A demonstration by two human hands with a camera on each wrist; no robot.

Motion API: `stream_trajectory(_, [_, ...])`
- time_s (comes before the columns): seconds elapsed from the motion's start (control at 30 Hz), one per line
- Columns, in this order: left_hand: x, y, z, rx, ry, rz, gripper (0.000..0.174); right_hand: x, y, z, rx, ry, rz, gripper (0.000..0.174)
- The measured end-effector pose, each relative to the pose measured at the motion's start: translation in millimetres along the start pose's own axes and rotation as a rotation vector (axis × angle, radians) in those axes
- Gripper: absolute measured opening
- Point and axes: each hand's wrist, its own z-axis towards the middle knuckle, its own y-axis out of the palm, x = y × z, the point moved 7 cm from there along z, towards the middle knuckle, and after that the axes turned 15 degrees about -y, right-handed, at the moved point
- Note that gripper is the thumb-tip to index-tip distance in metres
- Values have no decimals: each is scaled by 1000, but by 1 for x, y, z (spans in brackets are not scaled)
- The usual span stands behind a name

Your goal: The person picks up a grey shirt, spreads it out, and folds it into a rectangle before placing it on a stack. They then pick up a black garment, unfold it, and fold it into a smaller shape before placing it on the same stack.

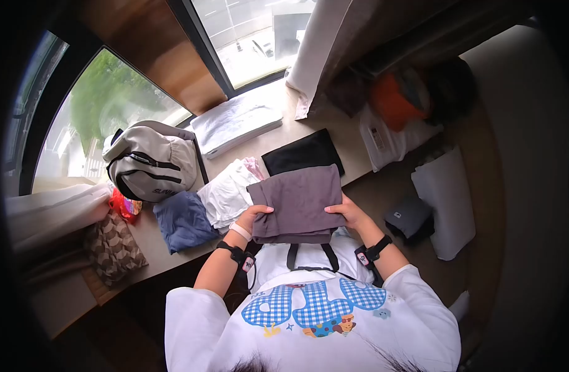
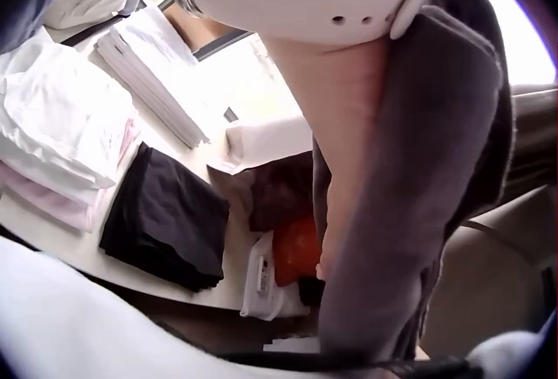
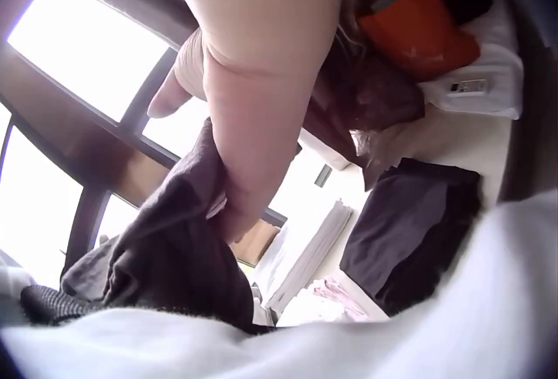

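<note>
Both hands hold a folded grey-purple garment point(image 1: 300, 201) in front of the body, above the lap. My left hand point(image 1: 255, 217) grips its left edge, thumb on top and the other fingers hidden beneath. At the right edge, my right hand point(image 1: 351, 214) pinches it the same way. In the left wrist view the garment point(image 2: 410, 179) hangs in thick folds beside the hand. Just beyond it on the ledge lies a folded black cloth point(image 1: 306, 154). To its left are a white folded garment point(image 1: 225, 192) with some pink cloth and a blue folded garment point(image 1: 184, 221).
A cream and black backpack point(image 1: 154, 161) stands by the window at the left. A white folded stack point(image 1: 235, 121) lies at the back of the ledge point(image 1: 352, 149). On the right are an orange item point(image 1: 396, 102), a white package point(image 1: 383, 142) and a grey folded cloth point(image 1: 410, 218). A patterned cushion point(image 1: 114, 248) sits far left.
</note>
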Motion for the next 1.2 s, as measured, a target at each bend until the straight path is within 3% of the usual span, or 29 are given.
stream_trajectory(0.07, [0, 1, 5, -7, -1, 28, 40, 0, -8, 17, -16, -59, -32, 87])
stream_trajectory(0.1, [-6, 9, 30, -3, 19, 49, 42, -2, -36, 20, 33, 7, -42, 85])
stream_trajectory(0.17, [50, 17, 53, -2, 290, 113, 42, -18, -55, 77, 25, -68, -109, 81])
stream_trajectory(0.3, [73, -55, 152, 134, 172, -94, 41, 16, -141, 161, 101, 44, -103, 65])
stream_trajectory(0.33, [70, -88, 184, 229, 134, -105, 43, 34, -168, 177, 152, 42, -194, 58])
stream_trajectory(0.4, [64, -126, 227, 350, 271, -16, 43, 80, -237, 204, 280, -17, -508, 48])
stream_trajectory(0.43, [60, -137, 237, 408, 339, 35, 43, 99, -266, 210, 324, -47, -646, 47])
stream_trajectory(0.5, [54, -143, 236, 449, 417, 1, 43, 100, -255, 206, 353, -120, -428, 46])
stream_trajectory(0.57, [51, -140, 231, 443, 397, -34, 43, 97, -255, 198, 366, -251, -462, 41])
stream_trajectory(0.63, [50, -137, 225, 433, 427, -35, 42, 105, -280, 176, 507, -278, -434, 32])
stream_trajectory(0.7, [52, -153, 200, 942, 412, 176, 45, 111, -312, 136, 738, -417, -569, 22])
stream_trajectory(0.77, [67, -107, 174, 1482, 660, 857, 52, 112, -343, 77, 1010, -283, -791, 25])
stream_trajectory(0.8, [69, -81, 171, 1520, 798, 1105, 61, 112, -358, 44, 1133, -210, -890, 28])
stream_trajectory(0.9, [67, 11, 192, 1451, 913, 1699, 72, 96, -384, -52, 1453, -44, -1257, 38])
stream_trajectory(0.97, [67, 19, 230, 1382, 748, 1804, 77, 88, -403, -109, 1632, 118, -1397, 47])
stream_trajectory(1.03, [69, 26, 263, 1349, 568, 1901, 77, 75, -411, -161, 1807, 435, -1275, 58])
stream_trajectory(1.1, [68, 63, 275, 1348, 745, 2067, 70, 69, -425, -206, 1859, 820, -1168, 74])
stream_trajectory(1.17, [52, 111, 281, 1053, 1208, 2152, 54, 73, -445, -217, 1659, 975, -1137, 89])
stream_trajectory(1.2, [39, 145, 275, 934, 1248, 2213, 44, 81, -462, -223, 1614, 888, -1035, 93])
